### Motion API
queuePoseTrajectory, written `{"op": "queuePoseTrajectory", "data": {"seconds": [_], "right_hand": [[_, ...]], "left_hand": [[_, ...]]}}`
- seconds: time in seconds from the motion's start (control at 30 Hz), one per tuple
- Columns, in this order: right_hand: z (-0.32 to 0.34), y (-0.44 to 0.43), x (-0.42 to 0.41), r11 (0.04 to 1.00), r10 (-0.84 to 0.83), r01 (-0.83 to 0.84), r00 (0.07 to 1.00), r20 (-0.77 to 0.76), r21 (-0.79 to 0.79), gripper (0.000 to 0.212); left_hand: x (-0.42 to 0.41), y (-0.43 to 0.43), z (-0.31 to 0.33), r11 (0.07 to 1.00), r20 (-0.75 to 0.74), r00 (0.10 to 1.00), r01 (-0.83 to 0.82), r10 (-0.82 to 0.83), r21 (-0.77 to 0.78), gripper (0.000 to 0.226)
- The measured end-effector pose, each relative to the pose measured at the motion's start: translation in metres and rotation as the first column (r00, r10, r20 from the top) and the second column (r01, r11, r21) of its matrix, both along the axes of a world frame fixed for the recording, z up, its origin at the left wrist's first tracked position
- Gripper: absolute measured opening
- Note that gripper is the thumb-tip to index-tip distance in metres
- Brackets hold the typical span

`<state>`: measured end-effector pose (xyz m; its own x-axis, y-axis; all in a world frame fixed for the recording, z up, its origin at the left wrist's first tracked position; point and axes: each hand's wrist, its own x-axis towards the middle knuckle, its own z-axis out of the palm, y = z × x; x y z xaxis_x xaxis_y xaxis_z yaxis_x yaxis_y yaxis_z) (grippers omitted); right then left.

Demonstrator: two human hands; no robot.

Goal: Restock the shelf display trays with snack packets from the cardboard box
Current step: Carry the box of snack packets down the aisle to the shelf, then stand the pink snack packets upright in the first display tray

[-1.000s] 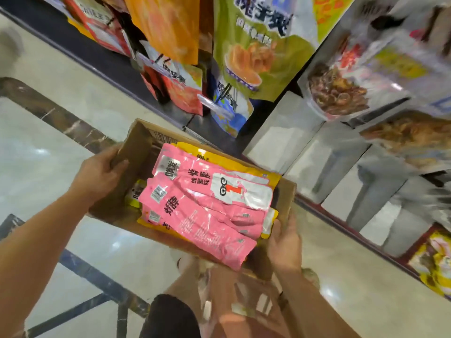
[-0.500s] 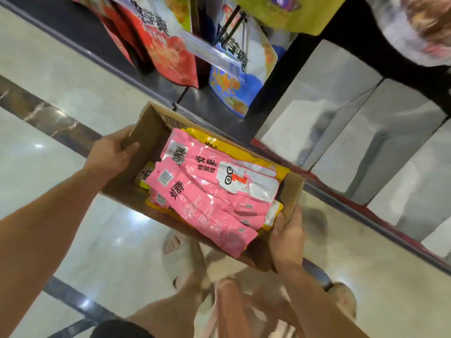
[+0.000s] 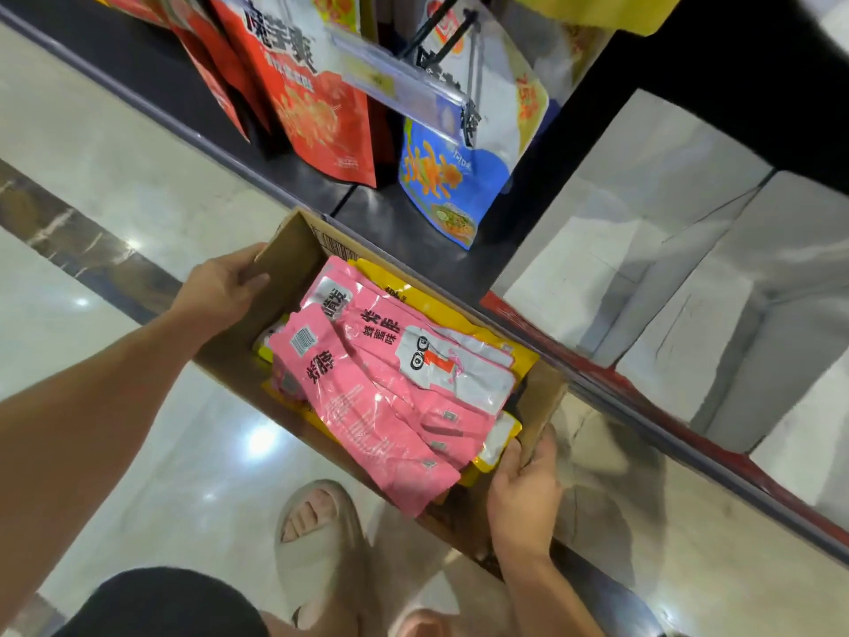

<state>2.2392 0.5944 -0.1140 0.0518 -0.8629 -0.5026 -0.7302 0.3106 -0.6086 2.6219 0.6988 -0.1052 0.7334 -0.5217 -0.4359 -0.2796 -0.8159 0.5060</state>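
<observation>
A brown cardboard box [image 3: 289,264] hangs in the air over the floor, held at both ends. My left hand [image 3: 220,287] grips its left end wall, thumb inside. At the right end, my right hand [image 3: 523,489] clasps the near corner. Inside lie several pink snack packets [image 3: 390,420] stacked over yellow packets [image 3: 464,314], some poking over the near rim. The box sits just in front of the low black shelf [image 3: 390,223].
Red snack bags [image 3: 321,112] and a blue-and-white bag [image 3: 455,186] hang above the black shelf behind a clear price strip [image 3: 404,89]. White shelf dividers [image 3: 643,278] stand to the right. My sandalled foot [image 3: 317,540] rests on the glossy tile floor below.
The view has tilted down along the shelf, so the upper hanging bags left the frame. The box stays held in both hands and appears lower, closer to the bottom shelf.
</observation>
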Motion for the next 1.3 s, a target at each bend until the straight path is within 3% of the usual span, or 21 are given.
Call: {"op": "queuePoseTrajectory", "data": {"seconds": [0.17, 0.4, 0.53, 0.77, 0.9, 1.0, 1.13, 1.3], "right_hand": [[-0.004, 0.003, 0.001, 1.000, -0.009, 0.009, 1.000, -0.008, -0.014, 0.049], [0.001, 0.000, 0.004, 0.997, 0.080, -0.082, 0.994, -0.072, -0.016, 0.037], [0.026, -0.008, 0.007, 0.984, 0.179, -0.180, 0.979, -0.102, 0.005, 0.053], [0.095, -0.026, 0.008, 0.884, 0.432, -0.456, 0.881, -0.191, -0.104, 0.053], [0.121, -0.026, 0.018, 0.758, 0.570, -0.624, 0.775, -0.275, -0.187, 0.053], [0.137, -0.023, 0.026, 0.655, 0.639, -0.714, 0.698, -0.324, -0.248, 0.054], [0.143, -0.022, 0.035, 0.567, 0.707, -0.791, 0.610, -0.358, -0.230, 0.050], [0.124, -0.027, 0.047, 0.485, 0.778, -0.851, 0.525, -0.345, -0.202, 0.049]], "left_hand": [[0.006, -0.001, -0.006, 0.998, 0.014, 0.999, 0.032, -0.033, 0.047, 0.042], [-0.007, -0.020, 0.023, 0.948, 0.006, 0.992, 0.121, -0.129, 0.293, 0.045], [-0.017, -0.021, 0.072, 0.944, 0.016, 0.981, 0.184, -0.195, 0.273, 0.070], [-0.065, -0.011, 0.177, 0.938, 0.031, 0.957, 0.275, -0.288, 0.213, 0.066], [-0.114, -0.001, 0.203, 0.964, 0.074, 0.972, 0.207, -0.221, 0.164, 0.054], [-0.144, 0.015, 0.186, 0.977, 0.054, 0.986, 0.146, -0.156, 0.154, 0.049], [-0.175, 0.035, 0.134, 0.991, -0.079, 0.997, -0.014, 0.024, 0.136, 0.072], [-0.210, 0.018, 0.104, 0.979, -0.270, 0.948, -0.129, 0.168, 0.155, 0.097]]}}
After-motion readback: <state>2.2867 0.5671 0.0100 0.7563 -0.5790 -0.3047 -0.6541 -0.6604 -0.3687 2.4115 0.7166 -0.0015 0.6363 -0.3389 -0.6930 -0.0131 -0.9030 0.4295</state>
